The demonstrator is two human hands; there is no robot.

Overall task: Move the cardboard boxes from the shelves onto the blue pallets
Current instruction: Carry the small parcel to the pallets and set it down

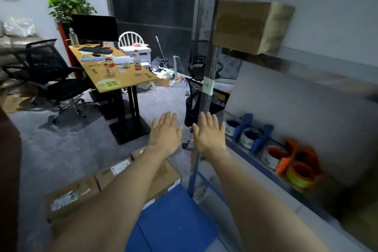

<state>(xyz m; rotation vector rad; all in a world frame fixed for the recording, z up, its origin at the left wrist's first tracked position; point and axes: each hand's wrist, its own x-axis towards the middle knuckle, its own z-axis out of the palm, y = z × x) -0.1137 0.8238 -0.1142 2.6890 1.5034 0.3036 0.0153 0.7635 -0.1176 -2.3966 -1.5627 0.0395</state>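
Observation:
A brown cardboard box (250, 26) sits on an upper shelf (290, 65) at the right, partly hanging over the shelf's front edge. Three labelled cardboard boxes (81, 192) lie in a row on the blue pallet (176, 221) below my arms. My left hand (165, 133) and my right hand (209, 133) are stretched out side by side, palms down, fingers straight, holding nothing. Both hands hover well below the shelved box and above the floor, beside the shelf's metal upright (207, 80).
A lower shelf holds tape rolls and dispensers (286, 155) in blue, orange and yellow. To the left stand a wooden desk (114, 71) with a monitor, a bottle and clutter, a black office chair (51, 75) and a white chair. Another black chair (194, 104) stands behind the upright.

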